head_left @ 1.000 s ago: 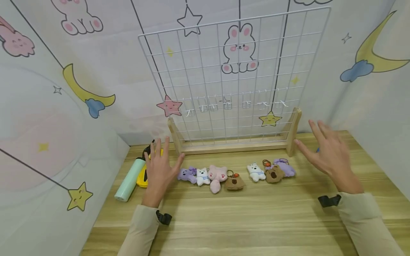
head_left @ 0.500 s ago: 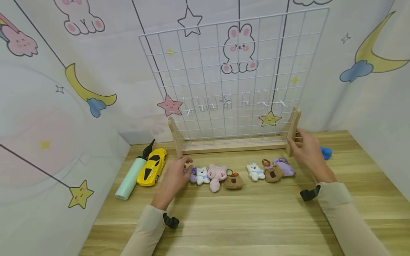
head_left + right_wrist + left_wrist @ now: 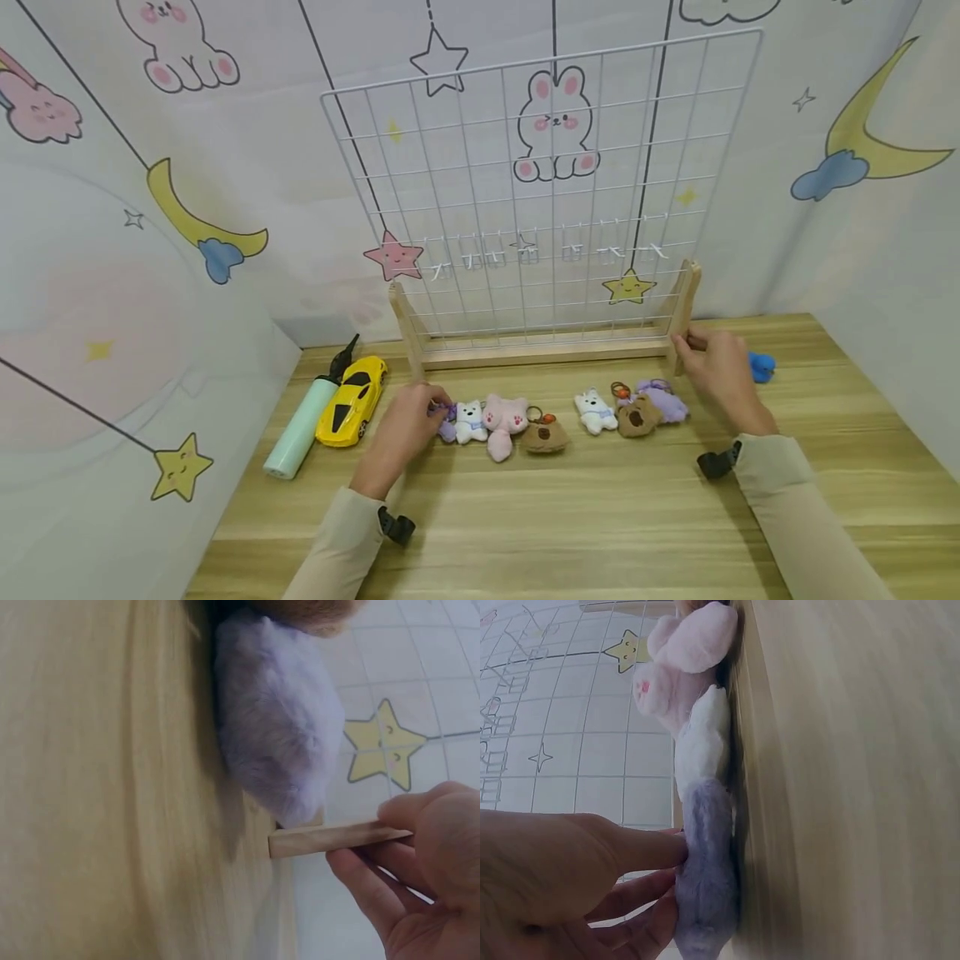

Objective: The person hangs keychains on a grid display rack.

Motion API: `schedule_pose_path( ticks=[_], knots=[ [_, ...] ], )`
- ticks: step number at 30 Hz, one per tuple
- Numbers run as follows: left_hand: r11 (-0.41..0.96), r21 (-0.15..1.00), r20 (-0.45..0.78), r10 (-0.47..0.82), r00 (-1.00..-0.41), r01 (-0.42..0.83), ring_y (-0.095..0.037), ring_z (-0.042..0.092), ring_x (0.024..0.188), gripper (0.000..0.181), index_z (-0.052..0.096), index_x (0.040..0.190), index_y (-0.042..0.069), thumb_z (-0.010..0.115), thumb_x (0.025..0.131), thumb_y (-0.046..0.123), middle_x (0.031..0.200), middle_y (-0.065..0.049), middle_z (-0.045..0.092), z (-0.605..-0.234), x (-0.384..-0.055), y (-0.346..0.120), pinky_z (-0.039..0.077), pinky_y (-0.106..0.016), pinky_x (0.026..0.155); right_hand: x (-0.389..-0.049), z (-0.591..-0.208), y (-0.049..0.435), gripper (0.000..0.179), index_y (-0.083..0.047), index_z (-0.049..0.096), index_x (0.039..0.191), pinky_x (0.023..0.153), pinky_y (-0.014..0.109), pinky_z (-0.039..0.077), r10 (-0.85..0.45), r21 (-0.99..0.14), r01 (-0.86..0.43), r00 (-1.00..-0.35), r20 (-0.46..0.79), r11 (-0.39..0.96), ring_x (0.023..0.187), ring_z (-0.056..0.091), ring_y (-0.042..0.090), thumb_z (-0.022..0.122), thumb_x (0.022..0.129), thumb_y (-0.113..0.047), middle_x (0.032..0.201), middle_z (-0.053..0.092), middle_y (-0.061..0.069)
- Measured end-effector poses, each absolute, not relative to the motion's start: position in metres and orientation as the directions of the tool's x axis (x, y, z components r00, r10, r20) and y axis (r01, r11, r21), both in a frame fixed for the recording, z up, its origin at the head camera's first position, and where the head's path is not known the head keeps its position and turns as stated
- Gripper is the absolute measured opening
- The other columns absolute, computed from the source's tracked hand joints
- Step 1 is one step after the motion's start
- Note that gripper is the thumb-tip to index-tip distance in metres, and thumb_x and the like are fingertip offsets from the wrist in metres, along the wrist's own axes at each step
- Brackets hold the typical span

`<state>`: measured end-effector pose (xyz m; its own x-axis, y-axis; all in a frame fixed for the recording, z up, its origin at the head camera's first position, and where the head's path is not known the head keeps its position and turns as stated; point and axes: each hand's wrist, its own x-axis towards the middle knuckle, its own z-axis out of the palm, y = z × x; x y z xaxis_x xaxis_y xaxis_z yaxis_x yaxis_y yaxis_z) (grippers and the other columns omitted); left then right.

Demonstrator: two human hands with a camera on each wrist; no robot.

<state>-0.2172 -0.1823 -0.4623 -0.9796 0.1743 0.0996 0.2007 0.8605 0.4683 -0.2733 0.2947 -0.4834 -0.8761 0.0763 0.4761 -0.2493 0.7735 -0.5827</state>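
My left hand [image 3: 408, 421] has its thumb and curled fingers on a purple plush keychain [image 3: 705, 862], which lies at the left end of a row of plush keychains and is mostly covered by the hand in the head view. My right hand [image 3: 722, 367] pinches the right wooden foot [image 3: 322, 838] of a stand that holds up a white wire grid [image 3: 558, 192]. Beside the purple one lie a white dog plush [image 3: 471, 422], a pink plush [image 3: 504, 425] and a brown plush [image 3: 546, 436]. Near the right hand are another white plush [image 3: 596, 411], a brown bear plush [image 3: 639, 415] and a second purple plush [image 3: 666, 402].
Small clear hooks [image 3: 572, 252] with white ties hang across the grid. At the left stand a yellow toy car [image 3: 352, 402] and a mint green cylinder [image 3: 302, 429] with a black tip. A blue toy [image 3: 762, 367] lies behind the right hand. Printed cloth walls [image 3: 247, 275] enclose the table.
Both hands have come inward from spread positions. The left has moved from beside the car onto the purple plush; the right has gone to the stand's right foot and pinches it.
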Motion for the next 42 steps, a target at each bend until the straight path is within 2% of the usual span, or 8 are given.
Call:
schedule_pose_path(
  ticks=[5, 13, 18, 25, 31, 35, 39, 42],
  knots=[
    [0.88, 0.429, 0.106, 0.175, -0.979, 0.204, -0.015, 0.062, 0.078, 0.005, 0.078, 0.098, 0.008, 0.077, 0.099, 0.003, 0.094, -0.006, 0.076, -0.46, -0.218, -0.183, 0.057, -0.031, 0.068, -0.274, -0.486, 0.293, 0.022, 0.002, 0.083, 0.108, 0.076, 0.048, 0.065, 0.084, -0.577, -0.259, -0.862, 0.5, 0.774, 0.098, 0.08, 0.044, 0.072, 0.104, -0.017, 0.101, 0.081, 0.021],
    [0.887, 0.4, 0.197, 0.161, -0.967, 0.229, -0.018, 0.066, 0.083, 0.004, 0.072, 0.108, 0.01, 0.071, 0.105, 0.007, 0.103, -0.008, 0.076, -0.452, -0.219, -0.184, 0.059, -0.034, 0.073, -0.276, -0.485, 0.292, 0.024, 0.004, 0.083, 0.107, 0.062, -0.002, 0.037, 0.077, -0.588, -0.264, -0.868, 0.49, 0.765, 0.09, 0.08, 0.041, 0.071, 0.105, -0.017, 0.101, 0.081, 0.024],
    [0.856, 0.416, 0.327, 0.173, -0.929, 0.306, -0.029, 0.073, 0.096, 0.006, 0.072, 0.108, 0.007, 0.074, 0.103, 0.009, 0.106, -0.012, 0.077, -0.444, -0.22, -0.185, 0.063, -0.042, 0.082, -0.275, -0.484, 0.294, 0.025, 0.005, 0.082, 0.11, 0.063, 0.002, 0.043, 0.078, -0.584, -0.265, -0.866, 0.494, 0.767, 0.092, 0.08, 0.043, 0.072, 0.104, -0.016, 0.102, 0.081, 0.025],
    [0.817, 0.437, 0.425, 0.181, -0.887, 0.376, -0.031, 0.071, 0.093, 0.014, 0.062, 0.119, 0.002, 0.066, 0.107, 0.009, 0.133, -0.019, 0.074, -0.436, -0.225, -0.186, 0.061, -0.042, 0.077, -0.273, -0.484, 0.295, 0.021, 0.002, 0.083, 0.101, 0.068, 0.035, 0.061, 0.077, -0.561, -0.264, -0.856, 0.511, 0.784, 0.09, 0.081, 0.043, 0.074, 0.103, -0.017, 0.097, 0.082, 0.022],
    [0.765, 0.533, 0.38, 0.166, -0.91, 0.362, -0.033, 0.076, 0.114, 0.016, 0.054, 0.127, 0.002, 0.055, 0.112, 0.007, 0.124, -0.021, 0.074, -0.432, -0.228, -0.183, 0.065, -0.045, 0.096, -0.272, -0.484, 0.294, 0.022, 0.001, 0.084, 0.099, 0.064, 0.013, 0.048, 0.08, -0.568, -0.255, -0.864, 0.498, 0.782, 0.088, 0.08, 0.042, 0.073, 0.104, -0.018, 0.097, 0.082, 0.021],
    [0.766, 0.529, 0.406, 0.149, -0.902, 0.365, -0.034, 0.077, 0.11, 0.016, 0.053, 0.127, 0.001, 0.055, 0.111, 0.003, 0.119, -0.022, 0.073, -0.431, -0.228, -0.181, 0.065, -0.045, 0.094, -0.272, -0.484, 0.293, 0.022, 0.001, 0.084, 0.101, 0.065, 0.001, 0.037, 0.077, -0.57, -0.261, -0.862, 0.5, 0.779, 0.09, 0.081, 0.042, 0.073, 0.103, -0.018, 0.097, 0.082, 0.021],
    [0.784, 0.474, 0.485, 0.148, -0.862, 0.401, -0.034, 0.08, 0.101, 0.017, 0.057, 0.126, 0.0, 0.06, 0.11, 0.003, 0.115, -0.022, 0.076, -0.43, -0.229, -0.18, 0.067, -0.042, 0.086, -0.272, -0.483, 0.293, 0.021, 0.001, 0.084, 0.1, 0.066, 0.0, 0.035, 0.074, -0.566, -0.27, -0.857, 0.51, 0.779, 0.089, 0.081, 0.043, 0.074, 0.103, -0.017, 0.095, 0.082, 0.021],
    [0.792, 0.441, 0.537, 0.145, -0.831, 0.423, -0.033, 0.081, 0.099, 0.019, 0.062, 0.128, 0.001, 0.064, 0.109, 0.005, 0.114, -0.02, 0.079, -0.427, -0.229, -0.18, 0.067, -0.041, 0.085, -0.272, -0.483, 0.294, 0.022, 0.001, 0.084, 0.099, 0.067, 0.013, 0.048, 0.071, -0.561, -0.271, -0.855, 0.513, 0.782, 0.088, 0.081, 0.043, 0.074, 0.103, -0.018, 0.095, 0.082, 0.021]
  ],
)
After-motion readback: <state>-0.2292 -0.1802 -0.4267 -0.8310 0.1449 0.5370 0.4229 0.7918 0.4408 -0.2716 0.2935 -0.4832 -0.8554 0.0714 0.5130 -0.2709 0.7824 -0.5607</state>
